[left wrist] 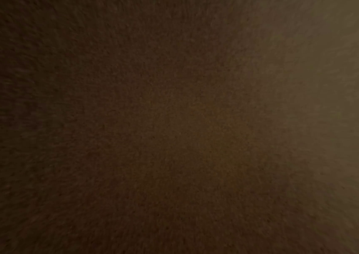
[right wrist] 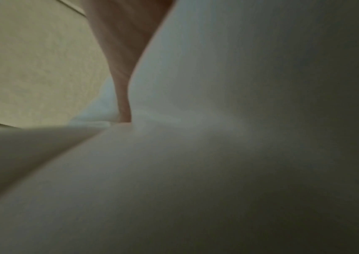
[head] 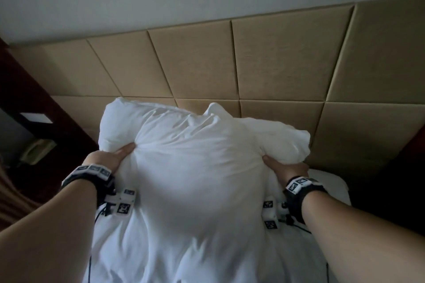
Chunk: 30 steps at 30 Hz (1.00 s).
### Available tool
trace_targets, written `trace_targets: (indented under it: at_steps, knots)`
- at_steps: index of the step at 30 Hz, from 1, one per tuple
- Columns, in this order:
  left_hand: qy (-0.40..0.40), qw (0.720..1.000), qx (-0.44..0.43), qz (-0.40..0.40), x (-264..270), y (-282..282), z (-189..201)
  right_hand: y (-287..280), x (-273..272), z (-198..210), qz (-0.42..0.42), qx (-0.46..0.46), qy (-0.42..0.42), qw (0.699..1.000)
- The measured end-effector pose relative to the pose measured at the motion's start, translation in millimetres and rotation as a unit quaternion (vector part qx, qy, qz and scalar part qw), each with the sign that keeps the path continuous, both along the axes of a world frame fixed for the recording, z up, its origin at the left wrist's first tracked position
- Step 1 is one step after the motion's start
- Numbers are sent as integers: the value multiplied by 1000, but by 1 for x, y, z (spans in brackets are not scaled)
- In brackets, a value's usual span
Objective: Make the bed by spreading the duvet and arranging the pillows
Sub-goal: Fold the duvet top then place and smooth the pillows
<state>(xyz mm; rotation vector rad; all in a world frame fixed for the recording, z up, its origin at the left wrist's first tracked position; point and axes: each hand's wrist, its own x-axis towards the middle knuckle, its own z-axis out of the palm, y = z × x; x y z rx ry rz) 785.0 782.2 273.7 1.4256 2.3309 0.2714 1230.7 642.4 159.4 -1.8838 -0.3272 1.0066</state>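
A plump white pillow (head: 197, 163) is held up in front of the tan headboard, in the head view. My left hand (head: 110, 156) grips its left side, thumb pressed into the fabric. My right hand (head: 282, 165) grips its right side the same way. The fingers of both hands are hidden behind the pillow. More white bedding (head: 331, 181) lies beneath and to the right. In the right wrist view the pillow (right wrist: 217, 154) fills the frame and part of my right hand (right wrist: 124, 51) digs into it. The left wrist view is dark and shows nothing.
A padded tan headboard (head: 276, 57) runs across the wall behind the bed. At the left stands dark wooden furniture (head: 34, 103) with a telephone (head: 36, 151) on a low surface. Dark floor or furniture lies to the right of the bed (head: 391, 186).
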Motion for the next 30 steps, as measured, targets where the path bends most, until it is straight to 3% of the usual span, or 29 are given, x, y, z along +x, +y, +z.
trace_targets:
  at_steps: [7, 12, 17, 24, 28, 30]
  knots:
    - [-49, 999, -16, 17, -43, 116, -93, 102, -52, -49, -10, -87, -26, 996]
    - [-52, 996, -64, 21, -63, 177, -140, 146, -64, -54, -20, -123, -62, 990]
    - [-42, 996, -70, 16, -63, 205, -141, 172, -68, -61, 4, -155, -87, 984]
    - [-35, 992, -112, 47, -71, 223, -202, 173, -58, -121, 58, -196, -115, 972]
    - [48, 993, -102, 25, -63, 210, -183, 181, -41, -155, 123, -283, -168, 936]
    - [68, 996, -57, -23, -44, 196, -153, 188, -49, -135, 143, -334, -193, 912]
